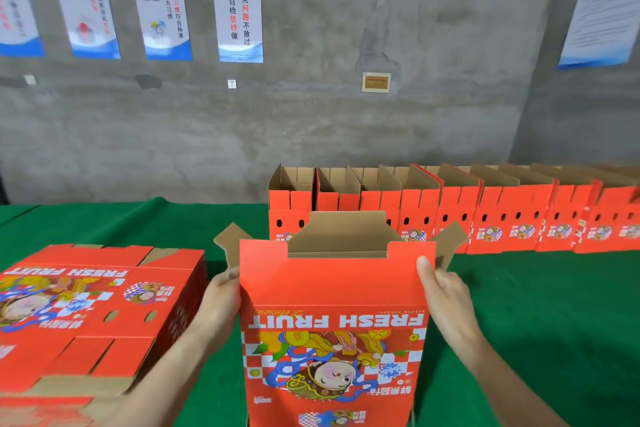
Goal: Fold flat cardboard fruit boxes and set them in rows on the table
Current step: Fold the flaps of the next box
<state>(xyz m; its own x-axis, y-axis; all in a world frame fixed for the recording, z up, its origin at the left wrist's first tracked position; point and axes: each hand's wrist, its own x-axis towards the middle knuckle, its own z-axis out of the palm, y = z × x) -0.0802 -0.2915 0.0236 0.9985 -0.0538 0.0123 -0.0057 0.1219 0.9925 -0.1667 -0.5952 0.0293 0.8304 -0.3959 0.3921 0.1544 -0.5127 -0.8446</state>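
A red fruit box (332,288) stands upright in the middle of the view, close to the person, held between both hands above the green-covered desk (540,315). Its printed face is turned toward the camera with the words "FRESH FRUIT" and the cartoon picture upside down. The left hand (221,295) grips the box's left edge; its thumb lies at the front corner and the other fingers are hidden behind the cardboard. The right hand (450,298) grips the right edge, the thumb pressed flat on the red face and the fingers (445,282) curled round the edge toward the back. At the top of the box, brown flaps stand open: a wide one in the middle and a smaller one angled outward at each side.

Just left of the left forearm, a stack of flat boxes (90,305) lies on the desk, printed side up.

Farther back, a row of folded boxes (457,215) stands along the far side of the desk, side by side, running from behind the held box off to the right, their tops open and brown inside.

Behind them rises a bare grey wall (346,114) carrying blue-and-white posters (237,9) and a small plaque (376,82).
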